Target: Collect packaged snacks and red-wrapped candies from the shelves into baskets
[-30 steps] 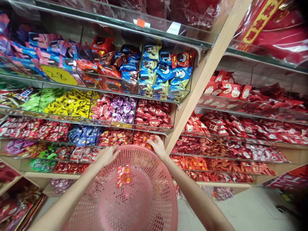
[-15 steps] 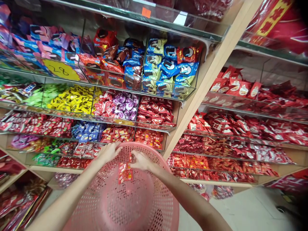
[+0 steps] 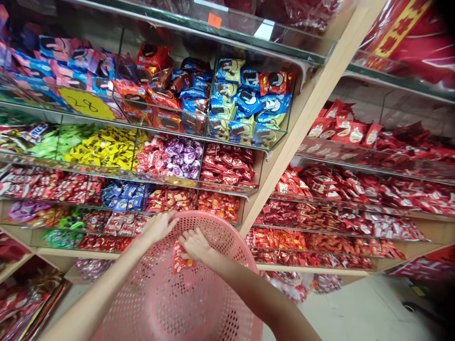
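Shelves [image 3: 78, 253] beyond pink basket [image 3: 188, 308], right hand [image 3: 195, 244] partly over red packets [image 3: 178, 264]

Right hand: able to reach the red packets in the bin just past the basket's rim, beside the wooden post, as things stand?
Probably yes. The right hand is inside the pink basket and must clear its rim, but the left hand sits aside and the red packets look uncovered.

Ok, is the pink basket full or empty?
Nearly empty: in view, the pink basket is bare except for red packets at the right hand.
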The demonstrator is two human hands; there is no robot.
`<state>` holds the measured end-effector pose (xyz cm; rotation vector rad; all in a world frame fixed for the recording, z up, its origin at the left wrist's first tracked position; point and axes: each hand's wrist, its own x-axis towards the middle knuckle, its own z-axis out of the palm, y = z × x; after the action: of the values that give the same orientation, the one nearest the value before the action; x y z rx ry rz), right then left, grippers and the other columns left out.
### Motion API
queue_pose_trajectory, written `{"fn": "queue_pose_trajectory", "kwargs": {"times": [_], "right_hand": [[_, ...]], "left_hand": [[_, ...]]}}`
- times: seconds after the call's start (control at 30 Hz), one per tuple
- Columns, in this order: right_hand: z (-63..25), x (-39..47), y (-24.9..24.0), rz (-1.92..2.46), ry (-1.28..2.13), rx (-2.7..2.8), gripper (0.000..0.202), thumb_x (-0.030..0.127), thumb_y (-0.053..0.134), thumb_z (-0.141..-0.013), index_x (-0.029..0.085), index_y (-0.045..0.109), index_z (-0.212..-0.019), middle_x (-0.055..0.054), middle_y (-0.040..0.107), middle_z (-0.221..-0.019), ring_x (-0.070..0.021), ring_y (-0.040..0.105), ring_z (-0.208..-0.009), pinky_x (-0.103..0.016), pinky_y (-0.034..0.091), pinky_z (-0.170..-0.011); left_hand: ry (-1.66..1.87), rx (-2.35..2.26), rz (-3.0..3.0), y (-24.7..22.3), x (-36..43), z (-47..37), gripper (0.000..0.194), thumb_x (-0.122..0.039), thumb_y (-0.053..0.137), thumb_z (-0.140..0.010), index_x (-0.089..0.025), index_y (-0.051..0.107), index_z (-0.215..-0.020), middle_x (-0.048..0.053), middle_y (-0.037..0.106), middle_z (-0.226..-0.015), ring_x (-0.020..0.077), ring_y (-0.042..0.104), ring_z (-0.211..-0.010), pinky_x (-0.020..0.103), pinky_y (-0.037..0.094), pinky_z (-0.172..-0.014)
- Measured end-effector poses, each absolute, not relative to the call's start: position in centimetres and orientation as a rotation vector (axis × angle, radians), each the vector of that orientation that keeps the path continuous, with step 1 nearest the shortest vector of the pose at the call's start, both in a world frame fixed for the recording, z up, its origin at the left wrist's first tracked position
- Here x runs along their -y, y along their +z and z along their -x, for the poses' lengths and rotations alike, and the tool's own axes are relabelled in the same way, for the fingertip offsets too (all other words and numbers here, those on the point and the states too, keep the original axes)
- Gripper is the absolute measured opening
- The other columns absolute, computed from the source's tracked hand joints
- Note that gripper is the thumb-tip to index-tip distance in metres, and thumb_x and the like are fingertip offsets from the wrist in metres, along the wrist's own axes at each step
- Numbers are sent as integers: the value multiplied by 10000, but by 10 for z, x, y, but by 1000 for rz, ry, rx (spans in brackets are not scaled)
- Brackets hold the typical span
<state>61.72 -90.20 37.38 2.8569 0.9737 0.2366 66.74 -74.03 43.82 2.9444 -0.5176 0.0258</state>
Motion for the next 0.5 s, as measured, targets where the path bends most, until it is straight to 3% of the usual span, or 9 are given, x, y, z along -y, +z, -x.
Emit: {"fn": "queue_pose_trajectory", "kwargs": {"times": [0.33, 0.5], "right_hand": [[-612, 904, 378, -2908, 244, -981, 492, 547, 560, -746, 147, 507, -1027, -87, 581, -996, -234, 540, -908, -397, 427, -805], [-605, 920, 408, -3014, 428, -1027, 371, 476, 441, -851, 168, 510, -1046, -78, 602, -977, -215, 550, -920, -364, 418, -840]], "left_hand": [[21, 510, -2938, 435, 740, -670, 474, -427, 307, -869, -220, 492, -1254, 117, 645, -1119, 285, 591, -1035, 373, 456, -813], [3, 491, -2942, 435, 735, -668, 492, -423, 286, -873, -206, 480, -1270, 115, 645, -1121, 284, 590, -1041, 377, 459, -818]]}}
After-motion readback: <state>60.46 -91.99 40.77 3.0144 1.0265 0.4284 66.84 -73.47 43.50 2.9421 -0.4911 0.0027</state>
